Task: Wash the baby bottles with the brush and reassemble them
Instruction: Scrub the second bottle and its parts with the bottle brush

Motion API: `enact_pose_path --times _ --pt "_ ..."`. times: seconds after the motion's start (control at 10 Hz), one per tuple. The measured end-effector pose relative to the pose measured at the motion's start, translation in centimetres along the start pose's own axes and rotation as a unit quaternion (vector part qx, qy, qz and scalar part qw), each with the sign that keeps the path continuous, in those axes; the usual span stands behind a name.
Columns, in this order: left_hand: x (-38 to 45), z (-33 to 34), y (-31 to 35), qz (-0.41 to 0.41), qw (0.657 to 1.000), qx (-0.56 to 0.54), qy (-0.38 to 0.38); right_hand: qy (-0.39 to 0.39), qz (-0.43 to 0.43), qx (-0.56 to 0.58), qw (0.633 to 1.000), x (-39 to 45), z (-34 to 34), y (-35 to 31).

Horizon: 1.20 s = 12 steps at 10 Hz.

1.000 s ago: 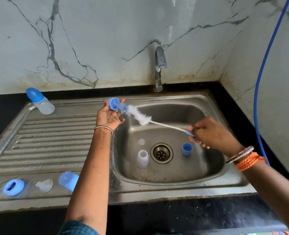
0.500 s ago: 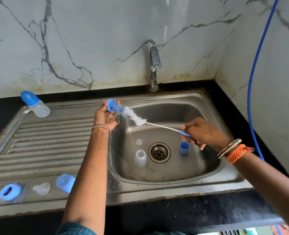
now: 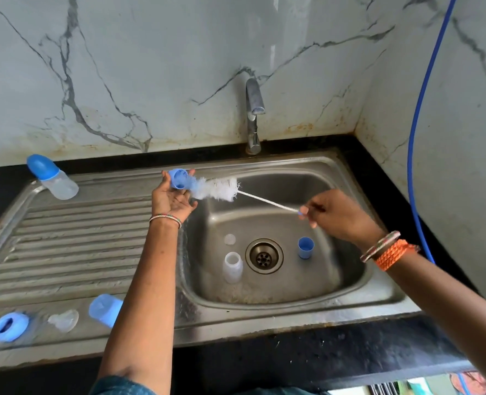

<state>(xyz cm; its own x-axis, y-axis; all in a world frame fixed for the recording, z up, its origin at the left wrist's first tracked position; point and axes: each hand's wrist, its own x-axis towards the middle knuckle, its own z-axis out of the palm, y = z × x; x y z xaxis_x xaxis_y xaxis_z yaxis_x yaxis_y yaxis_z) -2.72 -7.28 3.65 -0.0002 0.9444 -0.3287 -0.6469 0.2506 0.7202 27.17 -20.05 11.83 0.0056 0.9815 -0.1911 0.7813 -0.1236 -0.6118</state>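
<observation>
Here the left hand (image 3: 173,199) is raised palm-up over the seam between the draining board and the sink (image 3: 378,292), its forearm reaching up from the lower edge of the view, wrist bent back; its fingertips pinch a small blue cap (image 3: 178,179) with the open mouth turned toward the basin. The right hand (image 3: 337,213) comes in from the right, forearm slanting across the basin's corner, fingers curled together around the blue end of the brush (image 3: 221,189), whose thin white stem runs up and left. The white bristle head lies level, its tip at the mouth of the cap. Down in the basin a clear bottle (image 3: 232,266) stands upright just left of the drain (image 3: 264,255), a small clear disc (image 3: 230,239) lies behind it, and a blue cup (image 3: 305,247) stands right of the drain. On the draining board a capped bottle (image 3: 54,178) lies tilted at the far left corner. Along the near edge sit a blue ring (image 3: 9,326), a clear teat (image 3: 64,320) and a blue cover (image 3: 105,309), near one another. The tap (image 3: 253,115) rises behind the basin, and a blue hose (image 3: 424,109) hangs down the right wall.
</observation>
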Motion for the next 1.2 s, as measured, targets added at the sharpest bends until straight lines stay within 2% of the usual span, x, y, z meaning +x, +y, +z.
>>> enact_pose_path --times 0.1,0.2,0.3,0.4,0.5,0.6,0.7,0.8,0.9,1.0,1.1,1.2 --pt "0.1 0.3 0.1 -0.008 0.999 0.024 0.021 0.306 -0.139 -0.236 0.912 -0.3 0.8 0.4" --pt "0.3 0.8 -0.3 -0.024 0.998 0.035 0.039 0.436 -0.23 -0.275 0.825 0.5 1.0 1.0" --pt "0.6 0.6 -0.5 -0.029 0.999 0.029 0.027 0.453 -0.204 -0.296 0.816 0.9 1.6 1.1" --pt "0.7 0.4 -0.4 -0.021 0.999 0.037 0.012 0.16 -0.038 -0.108 0.98 0.5 0.6 0.2" --pt "0.2 0.5 -0.3 -0.012 1.0 0.017 -0.004 -0.194 0.151 0.264 0.933 0.9 0.0 0.3" --pt "0.2 0.6 -0.4 -0.019 0.999 0.039 0.021 -0.022 0.019 0.005 1.0 1.0 0.5 1.2" --pt "0.7 1.2 -1.1 -0.049 0.991 0.096 0.079 0.347 -0.213 -0.306 0.86 0.7 0.4 1.2" --pt "0.8 1.1 -1.9 -0.063 0.988 0.088 0.107 0.383 -0.259 -0.276 0.843 0.8 0.4 0.2" --pt "0.6 0.4 -2.1 -0.05 0.993 0.043 0.096 0.0 0.01 -0.014 1.0 1.0 -0.6 -1.3" --pt "0.1 0.6 -2.3 -0.044 0.994 0.032 0.091 -0.147 0.088 0.1 0.98 1.4 -0.3 -0.6" --pt "0.3 0.5 -2.5 -0.045 0.992 0.026 0.115 0.125 -0.072 -0.263 0.954 1.2 1.4 -0.3" --pt "1.1 0.2 -2.4 -0.053 0.989 0.048 0.132 0.326 -0.235 -0.313 0.86 1.4 2.1 0.5"
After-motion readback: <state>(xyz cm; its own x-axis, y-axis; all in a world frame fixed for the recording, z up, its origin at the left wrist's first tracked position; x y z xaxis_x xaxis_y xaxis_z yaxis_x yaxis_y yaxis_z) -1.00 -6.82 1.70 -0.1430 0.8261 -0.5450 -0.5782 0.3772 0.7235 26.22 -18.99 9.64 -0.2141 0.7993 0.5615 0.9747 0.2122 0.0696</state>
